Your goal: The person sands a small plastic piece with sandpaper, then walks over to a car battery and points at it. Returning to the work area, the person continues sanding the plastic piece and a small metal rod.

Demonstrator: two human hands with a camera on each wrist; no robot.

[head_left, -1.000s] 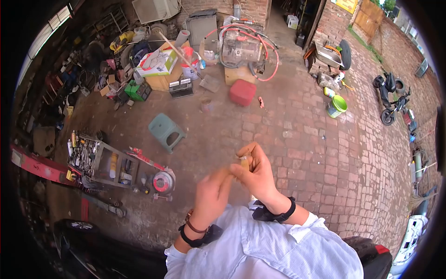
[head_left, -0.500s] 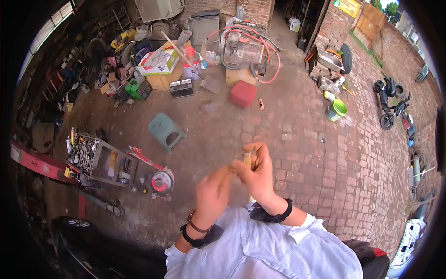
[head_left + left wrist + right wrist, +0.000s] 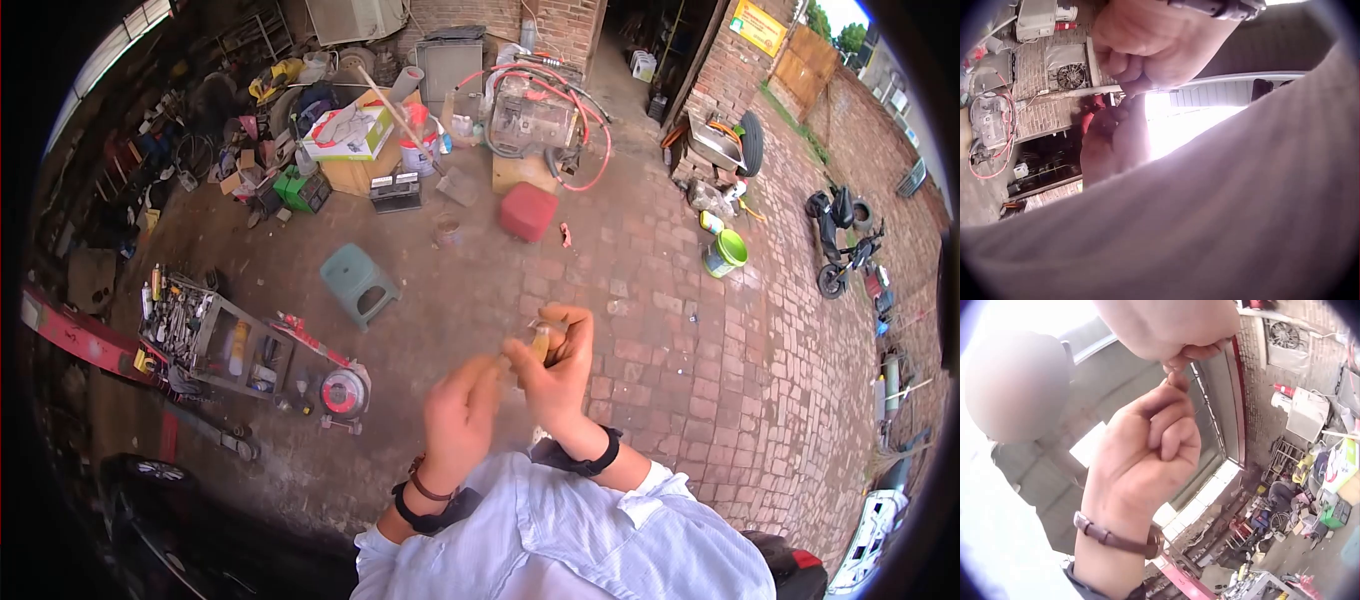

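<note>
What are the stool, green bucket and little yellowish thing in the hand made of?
Stool: probably matte plastic, from its smooth moulded shape. Green bucket: likely shiny plastic, from its bright, smooth rim. Little yellowish thing: perhaps plastic, but too small and half-covered to tell.

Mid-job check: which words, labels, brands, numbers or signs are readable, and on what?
No text reads clearly.
Yellow sign on the brick wall: lettering too small and blurred.
White-and-green box: print too blurred.
Black battery: any label too small.
Yellowish piece in the right hand: no marking I can make out.
</note>
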